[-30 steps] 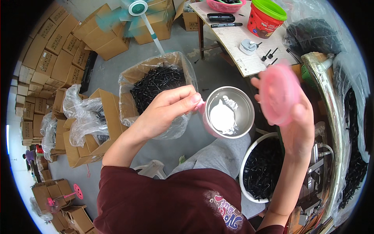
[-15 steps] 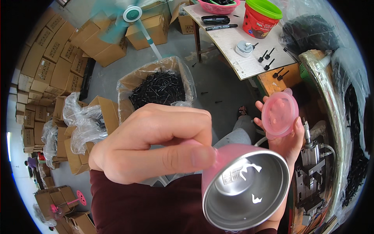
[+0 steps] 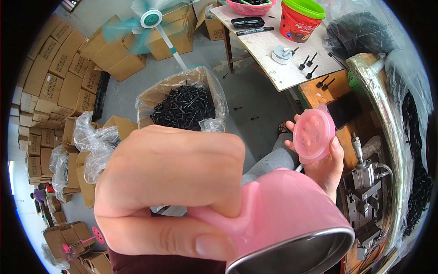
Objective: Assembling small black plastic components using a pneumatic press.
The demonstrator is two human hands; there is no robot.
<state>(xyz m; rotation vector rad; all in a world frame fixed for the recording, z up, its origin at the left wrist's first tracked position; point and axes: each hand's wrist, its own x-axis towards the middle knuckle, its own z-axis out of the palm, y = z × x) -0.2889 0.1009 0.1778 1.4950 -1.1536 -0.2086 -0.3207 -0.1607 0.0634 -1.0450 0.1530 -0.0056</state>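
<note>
Close in front of me, my left hand (image 3: 169, 182) is closed round the handle of a pink mug (image 3: 292, 208). The mug is tipped, its mouth turned toward the lower edge, showing a steel rim and part of the dark metal inside. My right hand (image 3: 327, 176) lies beyond the mug and holds a round, see-through pink lid (image 3: 313, 135) with a small tab. The lid is apart from the mug, and fingertips show through it. The mug hides part of my right forearm.
A plastic-lined carton (image 3: 185, 107) of black screw-like parts stands on the floor ahead. The white table (image 3: 255, 43) at the far right bears a red bucket (image 3: 299, 25) and several black parts. A metal fixture (image 3: 367, 187) sits at right. Cartons (image 3: 50, 86) and a running fan (image 3: 151, 19) are at left.
The mug has come closer and tipped further, so less of its inside shows. My left hand looks larger. The lid in my right hand has shifted slightly left.
</note>
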